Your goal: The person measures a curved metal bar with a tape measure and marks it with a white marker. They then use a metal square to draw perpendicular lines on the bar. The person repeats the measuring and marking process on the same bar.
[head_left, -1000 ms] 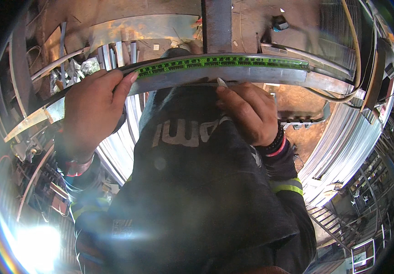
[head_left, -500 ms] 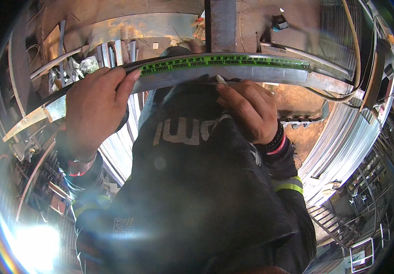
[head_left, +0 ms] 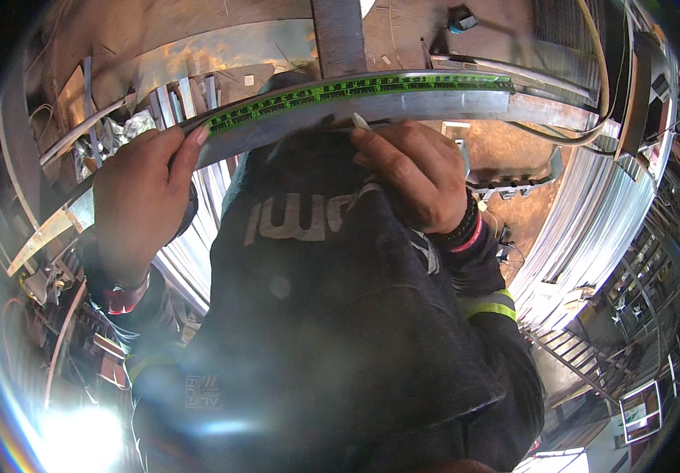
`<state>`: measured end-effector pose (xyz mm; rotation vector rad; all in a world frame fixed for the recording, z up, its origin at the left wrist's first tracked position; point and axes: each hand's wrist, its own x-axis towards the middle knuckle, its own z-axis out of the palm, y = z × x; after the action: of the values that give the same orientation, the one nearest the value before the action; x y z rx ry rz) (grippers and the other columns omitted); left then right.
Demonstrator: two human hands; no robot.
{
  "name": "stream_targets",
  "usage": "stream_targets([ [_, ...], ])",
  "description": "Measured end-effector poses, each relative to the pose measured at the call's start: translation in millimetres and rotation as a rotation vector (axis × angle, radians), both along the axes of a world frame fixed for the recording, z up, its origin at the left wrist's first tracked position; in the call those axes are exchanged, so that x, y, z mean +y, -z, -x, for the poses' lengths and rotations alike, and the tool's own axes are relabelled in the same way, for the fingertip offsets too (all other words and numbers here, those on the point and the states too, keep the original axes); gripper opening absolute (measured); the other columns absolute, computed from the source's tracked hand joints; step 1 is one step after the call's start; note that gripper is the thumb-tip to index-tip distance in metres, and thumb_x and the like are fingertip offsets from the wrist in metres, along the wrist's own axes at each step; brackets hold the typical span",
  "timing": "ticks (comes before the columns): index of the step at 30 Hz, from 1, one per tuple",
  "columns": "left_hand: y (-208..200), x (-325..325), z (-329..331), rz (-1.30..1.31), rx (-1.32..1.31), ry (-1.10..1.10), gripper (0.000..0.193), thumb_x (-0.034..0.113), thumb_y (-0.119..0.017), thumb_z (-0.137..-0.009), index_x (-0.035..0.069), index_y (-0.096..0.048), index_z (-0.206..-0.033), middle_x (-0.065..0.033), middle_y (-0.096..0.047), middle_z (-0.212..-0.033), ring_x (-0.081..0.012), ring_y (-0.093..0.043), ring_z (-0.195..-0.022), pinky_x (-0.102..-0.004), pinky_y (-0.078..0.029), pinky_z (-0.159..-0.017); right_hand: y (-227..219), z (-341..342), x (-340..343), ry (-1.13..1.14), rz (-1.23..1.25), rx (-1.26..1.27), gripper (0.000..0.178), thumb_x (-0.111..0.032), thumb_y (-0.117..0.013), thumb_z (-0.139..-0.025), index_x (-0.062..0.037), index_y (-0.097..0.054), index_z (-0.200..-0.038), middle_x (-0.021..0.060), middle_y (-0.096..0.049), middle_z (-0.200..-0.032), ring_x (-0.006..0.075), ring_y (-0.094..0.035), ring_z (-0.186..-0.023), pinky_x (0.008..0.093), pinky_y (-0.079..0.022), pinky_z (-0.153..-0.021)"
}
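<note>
A green tape measure blade [head_left: 356, 88] with black markings lies stretched along a grey metal bar [head_left: 407, 107], which runs crosswise in front of me. My left hand [head_left: 136, 193] is closed round the bar's left part, its thumb pressing the tape against the metal. Whether a tape case sits beneath that hand is hidden. Just below the bar's near edge, right of the middle, my right hand [head_left: 423, 177] pinches a small white piece of chalk [head_left: 360, 121], its tip pointing up toward the bar. The tape's far end lies near the bar's right part.
An upright dark steel beam [head_left: 338, 39] stands beyond the bar. Long pale metal profiles [head_left: 584, 236] are stacked at the right. A hose [head_left: 610, 71] loops down at the upper right. A small dark tool [head_left: 461, 19] rests on the brown floor.
The whole view has shifted and tilted slightly, with bar, tape and both hands appearing further left. The left thumb still presses the tape; the chalk stays pinched in the right hand.
</note>
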<state>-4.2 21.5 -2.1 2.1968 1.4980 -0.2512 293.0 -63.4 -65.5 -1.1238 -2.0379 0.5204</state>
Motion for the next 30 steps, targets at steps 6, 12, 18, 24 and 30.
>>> stream_targets([
  [6, 2.3, 1.5, 3.2, 0.023, -0.006, 0.007, 0.033, 0.032, -0.058, -0.106, 0.004, -0.068, -0.090, -0.0181, -0.065, -0.081, -0.0403, -0.066, -0.075, -0.0504, -0.048, -0.065, 1.3, -2.5, -0.7, 0.016, -0.015, -0.001, 0.043, -0.005, -0.070, -0.074, 0.0043, -0.068, -0.116, 0.0127, -0.068, -0.093, 0.0277, -0.068, -0.079, 0.0384, -0.057, -0.066],
  [12, -1.5, -1.9, -1.2, 0.001, -0.046, -0.029, 0.032, 0.031, -0.058, -0.105, 0.004, -0.069, -0.092, -0.0180, -0.067, -0.084, -0.0400, -0.067, -0.078, -0.0495, -0.050, -0.068, 0.3, -7.1, 0.2, -0.007, -0.015, -0.006, 0.043, -0.005, -0.070, -0.076, 0.0042, -0.068, -0.118, 0.0127, -0.067, -0.093, 0.0275, -0.068, -0.078, 0.0386, -0.056, -0.064],
  [18, -3.6, -1.8, -3.7, 0.032, 0.019, -0.049, 0.032, 0.032, -0.058, -0.105, 0.005, -0.070, -0.093, -0.0180, -0.067, -0.084, -0.0405, -0.067, -0.080, -0.0496, -0.051, -0.069, 2.5, -7.0, 2.2, -0.036, -0.006, 0.008, 0.044, -0.006, -0.072, -0.076, 0.0044, -0.067, -0.119, 0.0135, -0.067, -0.094, 0.0281, -0.067, -0.077, 0.0390, -0.055, -0.063],
  [24, -0.9, -2.6, -2.3, -0.009, 0.058, -0.009, 0.035, 0.034, -0.056, -0.106, 0.006, -0.070, -0.093, -0.0172, -0.067, -0.083, -0.0393, -0.067, -0.078, -0.0502, -0.052, -0.068, 4.1, -2.8, 3.0, -0.037, -0.013, 0.019, 0.044, -0.005, -0.073, -0.076, 0.0050, -0.067, -0.118, 0.0136, -0.067, -0.093, 0.0282, -0.068, -0.077, 0.0384, -0.055, -0.063],
  [30, 1.4, -3.7, -0.9, 0.008, 0.013, -0.036, 0.036, 0.036, -0.055, -0.107, 0.005, -0.070, -0.094, -0.0178, -0.067, -0.083, -0.0391, -0.068, -0.077, -0.0500, -0.052, -0.068, 0.8, -2.6, 4.2, -0.003, -0.002, -0.019, 0.042, -0.005, -0.074, -0.077, 0.0048, -0.068, -0.117, 0.0133, -0.068, -0.092, 0.0274, -0.068, -0.076, 0.0377, -0.056, -0.064],
])
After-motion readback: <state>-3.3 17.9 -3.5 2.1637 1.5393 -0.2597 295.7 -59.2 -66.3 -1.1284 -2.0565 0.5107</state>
